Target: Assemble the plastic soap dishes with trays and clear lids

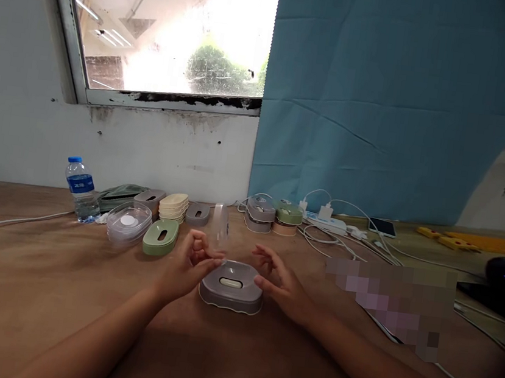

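In the middle of the brown table lies a grey oval box (pixel 246 279), with a cream bar in its top slot and a wavy pale rim below. My left hand (pixel 191 264) is at its left side, thumb and fingertips pinched together over the top edge. Whatever small pale or clear piece is in that pinch is too small to make out. On the box's right, my right hand (pixel 285 286) has its fingers apart and holds nothing; its thumb is close to the box's edge. A translucent upright roll-like thing (pixel 219 225) stands just behind the box.
To the left are a green slotted lid (pixel 160 237), stacked clear lids (pixel 128 223), stacked cream trays (pixel 173 207) and a water bottle (pixel 82 189). Closed grey (pixel 259 213) and green boxes (pixel 288 216) stand at the back. Cables and a power strip (pixel 325 222) lie rightward.
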Available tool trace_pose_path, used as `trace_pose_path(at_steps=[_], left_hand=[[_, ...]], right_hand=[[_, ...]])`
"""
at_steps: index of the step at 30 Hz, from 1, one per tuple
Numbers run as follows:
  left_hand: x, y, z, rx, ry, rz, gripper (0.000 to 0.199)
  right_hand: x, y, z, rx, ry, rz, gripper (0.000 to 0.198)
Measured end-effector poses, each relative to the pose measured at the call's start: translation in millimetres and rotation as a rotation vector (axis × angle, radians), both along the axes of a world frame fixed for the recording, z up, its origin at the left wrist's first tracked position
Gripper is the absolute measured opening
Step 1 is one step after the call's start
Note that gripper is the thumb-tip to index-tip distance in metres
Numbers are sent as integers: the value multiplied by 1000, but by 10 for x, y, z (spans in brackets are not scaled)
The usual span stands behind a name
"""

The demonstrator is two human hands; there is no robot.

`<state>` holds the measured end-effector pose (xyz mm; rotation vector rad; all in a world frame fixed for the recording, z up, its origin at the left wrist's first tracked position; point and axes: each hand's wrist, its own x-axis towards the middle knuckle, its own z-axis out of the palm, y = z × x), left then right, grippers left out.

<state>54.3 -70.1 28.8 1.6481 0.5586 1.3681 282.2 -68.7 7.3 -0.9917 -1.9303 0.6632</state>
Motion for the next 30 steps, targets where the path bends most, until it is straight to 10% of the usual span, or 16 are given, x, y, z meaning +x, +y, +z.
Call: trace_pose_path(at_steps=[6, 12, 18, 23, 30], left_hand=[[95, -121, -97, 517, 492, 99, 9], [192, -212, -70, 674, 620, 15, 14], [61, -203, 45, 456, 432, -101, 35], [-99, 51, -4, -16, -59, 20, 25], [-35, 180, -163, -358, -120, -133, 52]], right_hand=[[-135, -157, -13, -175, 193, 289, 85], [-229, -335, 5, -236, 308, 378, 72], [-156, -189, -63, -87, 325, 285, 76], [107, 20, -23, 239, -87, 24, 84], [232, 77, 51, 361, -390, 114, 81]])
